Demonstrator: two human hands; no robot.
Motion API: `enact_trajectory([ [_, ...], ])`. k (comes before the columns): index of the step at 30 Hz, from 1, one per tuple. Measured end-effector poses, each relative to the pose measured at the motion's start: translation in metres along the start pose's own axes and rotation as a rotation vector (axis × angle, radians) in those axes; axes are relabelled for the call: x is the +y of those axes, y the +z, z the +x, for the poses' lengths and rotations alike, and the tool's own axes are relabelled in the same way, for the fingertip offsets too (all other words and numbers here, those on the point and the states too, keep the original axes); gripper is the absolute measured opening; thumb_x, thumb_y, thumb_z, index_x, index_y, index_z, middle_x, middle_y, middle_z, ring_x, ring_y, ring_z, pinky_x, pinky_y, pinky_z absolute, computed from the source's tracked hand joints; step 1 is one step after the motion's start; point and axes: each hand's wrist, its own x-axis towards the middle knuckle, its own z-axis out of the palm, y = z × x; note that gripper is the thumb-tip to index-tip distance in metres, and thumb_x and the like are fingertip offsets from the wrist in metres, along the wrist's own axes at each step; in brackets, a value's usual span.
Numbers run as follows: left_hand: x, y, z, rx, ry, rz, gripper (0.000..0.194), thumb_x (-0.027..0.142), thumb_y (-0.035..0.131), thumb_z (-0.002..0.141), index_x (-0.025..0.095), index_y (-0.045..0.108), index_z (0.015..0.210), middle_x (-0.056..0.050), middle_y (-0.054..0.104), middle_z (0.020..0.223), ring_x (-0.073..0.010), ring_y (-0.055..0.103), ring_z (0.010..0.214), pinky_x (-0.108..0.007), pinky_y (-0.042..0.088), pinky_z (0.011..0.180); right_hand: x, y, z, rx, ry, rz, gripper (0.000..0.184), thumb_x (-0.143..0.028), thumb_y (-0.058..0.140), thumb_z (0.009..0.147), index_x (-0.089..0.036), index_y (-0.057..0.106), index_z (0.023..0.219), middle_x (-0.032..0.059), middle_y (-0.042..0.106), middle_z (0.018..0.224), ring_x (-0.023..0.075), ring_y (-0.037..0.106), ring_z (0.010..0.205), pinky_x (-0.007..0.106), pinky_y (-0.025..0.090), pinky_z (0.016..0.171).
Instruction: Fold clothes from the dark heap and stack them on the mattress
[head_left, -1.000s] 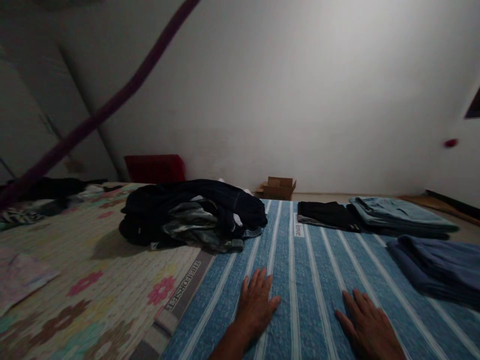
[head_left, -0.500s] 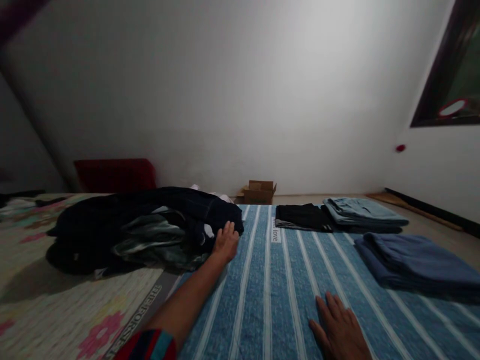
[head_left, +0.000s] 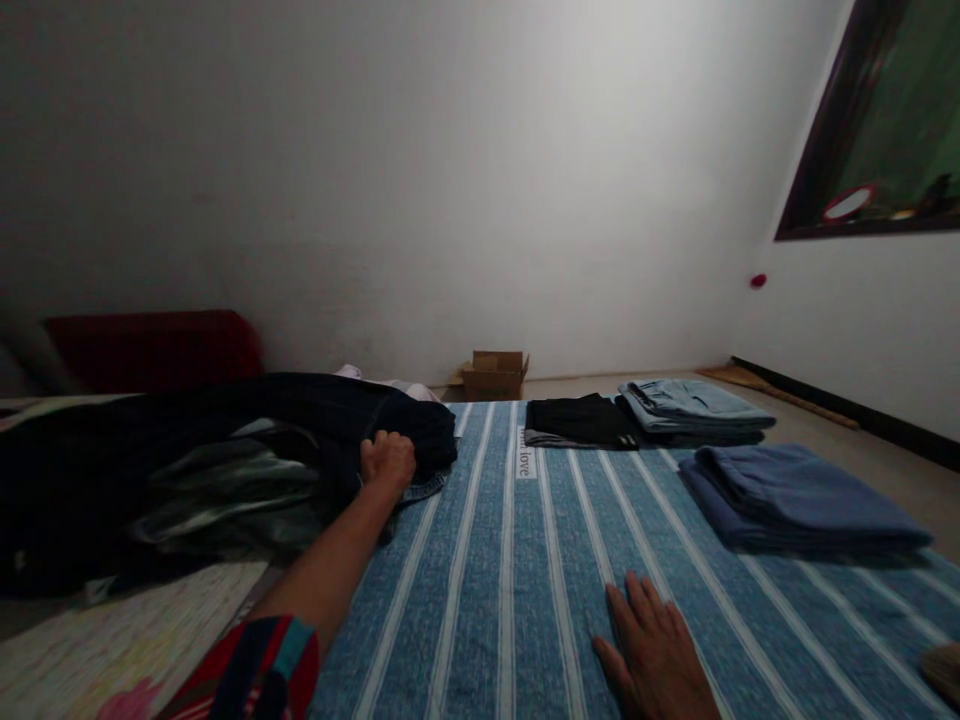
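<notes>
My left hand [head_left: 388,460] is closed in a fist on a dark navy garment [head_left: 330,410] at the right side of a loose clothes heap. The cloth between its fingers is mostly hidden. A crumpled grey-green garment [head_left: 232,490] lies in the heap, left of that hand. My right hand [head_left: 654,650] rests flat on the blue striped bedspread [head_left: 487,600], fingers spread, holding nothing. Farther right lies a folded pair of blue trousers [head_left: 802,500].
Folded black clothing [head_left: 574,420] and a stack of light blue folded jeans [head_left: 694,405] lie at the bed's far edge. Beyond it stand an open cardboard box [head_left: 493,378] and, leftward, a dark red object [head_left: 157,350]. A brown object [head_left: 941,670] shows at the right edge.
My left hand has gone from resting with fingers extended on the heap's edge to a fist gripping the navy cloth. The view has turned slightly right; my right hand stays flat.
</notes>
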Motion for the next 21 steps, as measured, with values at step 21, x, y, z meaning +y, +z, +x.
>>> enact_trajectory([
  [21,-0.018,-0.068,-0.107,0.526,-0.178,-0.555,0.032,0.015,0.036,0.082,0.013,0.063,0.099,-0.01,0.065,0.094,-0.024,0.058,0.091,-0.037,0.045,0.084,0.043,0.044,0.013,0.13,-0.203,0.103,0.039,-0.05,0.048,0.078,-0.029,0.062,0.108,0.009,0.058,0.123,0.0348,0.047,0.119,0.053,0.041,0.089],
])
